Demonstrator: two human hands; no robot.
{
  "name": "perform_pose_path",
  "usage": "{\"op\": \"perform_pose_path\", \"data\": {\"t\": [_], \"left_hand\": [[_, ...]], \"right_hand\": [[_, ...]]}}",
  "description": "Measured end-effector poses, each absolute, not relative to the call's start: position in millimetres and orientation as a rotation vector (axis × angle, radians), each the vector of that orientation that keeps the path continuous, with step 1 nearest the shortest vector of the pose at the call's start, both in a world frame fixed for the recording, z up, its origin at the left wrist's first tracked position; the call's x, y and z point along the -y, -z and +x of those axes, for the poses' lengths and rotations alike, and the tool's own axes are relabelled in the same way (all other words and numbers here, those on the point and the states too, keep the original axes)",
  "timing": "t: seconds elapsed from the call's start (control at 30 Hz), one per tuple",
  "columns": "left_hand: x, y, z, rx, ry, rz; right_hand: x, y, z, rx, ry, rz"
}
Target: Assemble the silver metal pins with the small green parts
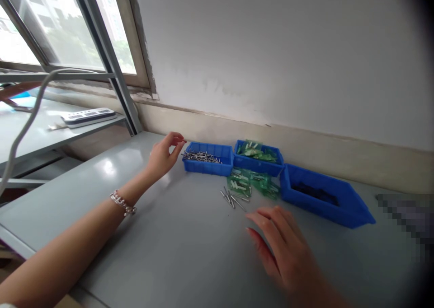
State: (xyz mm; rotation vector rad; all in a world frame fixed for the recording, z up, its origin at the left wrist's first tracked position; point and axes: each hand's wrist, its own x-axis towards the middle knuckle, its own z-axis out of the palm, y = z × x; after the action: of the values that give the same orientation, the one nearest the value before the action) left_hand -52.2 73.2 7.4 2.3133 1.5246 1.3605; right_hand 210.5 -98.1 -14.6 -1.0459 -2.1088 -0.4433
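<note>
My left hand [166,153] is just left of a blue bin [208,167] of thin metal pins [202,156]; its thumb and fingers curve toward each other, and whether anything small is between them is too small to tell. Over the grey table, my right hand [280,240] has thumb and fingers apart with nothing between them. A few loose metal pins [230,198] lie beyond its fingertips. Beside them are green packets [239,183] with pieces inside. A second blue bin [258,165] holds more green packets [256,152]. Dark pieces [315,193] lie in the larger blue bin [318,211].
The grey table [176,249] meets a wall [271,64] behind the bins. At left stands a metal frame [105,50] with a shelf, a white power strip [88,117] and a hanging grey cable [32,118]. A blurred patch covers something at the far right.
</note>
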Motion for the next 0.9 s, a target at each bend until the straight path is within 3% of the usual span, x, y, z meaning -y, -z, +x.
{"op": "perform_pose_path", "data": {"t": [0.3,0.63,0.9], "left_hand": [[-44,-20,-40,-1.481,-1.599,2.288],[-10,-21,-22,-1.032,-1.485,2.683],[-9,-10,-16,-0.788,-1.342,2.802]], "right_hand": [[88,29,222,2.043,0.306,-1.214],[69,40,221,1.965,-0.077,-1.515],[47,50,201,1.931,-0.162,-1.673]]}}
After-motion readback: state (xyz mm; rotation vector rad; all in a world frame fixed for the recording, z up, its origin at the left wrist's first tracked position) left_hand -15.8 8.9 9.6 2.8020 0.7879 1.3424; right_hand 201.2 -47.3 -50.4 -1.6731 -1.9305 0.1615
